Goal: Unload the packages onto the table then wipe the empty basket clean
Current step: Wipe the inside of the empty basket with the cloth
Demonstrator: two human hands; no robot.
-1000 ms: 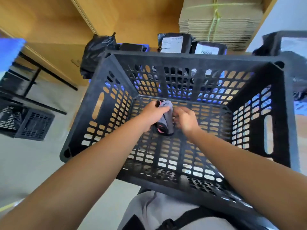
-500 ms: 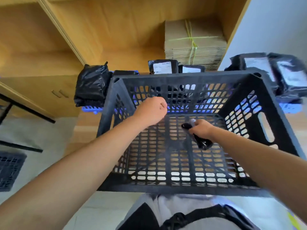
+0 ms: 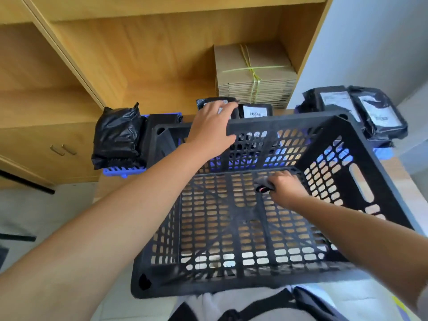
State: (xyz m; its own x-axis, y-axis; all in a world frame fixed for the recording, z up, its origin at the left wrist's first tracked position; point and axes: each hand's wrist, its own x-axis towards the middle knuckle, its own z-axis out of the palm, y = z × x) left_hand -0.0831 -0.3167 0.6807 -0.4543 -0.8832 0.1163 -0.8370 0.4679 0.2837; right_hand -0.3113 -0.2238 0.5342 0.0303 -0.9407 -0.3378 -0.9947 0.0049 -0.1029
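Observation:
A black perforated plastic basket (image 3: pixel 361 158) fills the middle of the view, tilted toward me, with nothing loose inside it. My left hand (image 3: pixel 212 129) rests over its far rim, fingers spread and reaching past the edge. My right hand (image 3: pixel 283 188) is inside, low on the far wall near the floor, gripping a dark grey cloth (image 3: pixel 262 183) with a pink-edged fold. Black plastic packages (image 3: pixel 254 111) with white labels lie beyond the basket.
More labelled black packages (image 3: pixel 361 110) sit at the right on a blue crate (image 3: pixel 383 152). A black bag bundle (image 3: pixel 117 135) rests on another blue crate (image 3: pixel 122 170) at left. A tied stack of flat cardboard (image 3: pixel 252 72) stands in the wooden shelf behind.
My left hand let go of the cloth and rose to the basket's far rim. My right hand carried the cloth across the basket floor to the right and toward the far wall.

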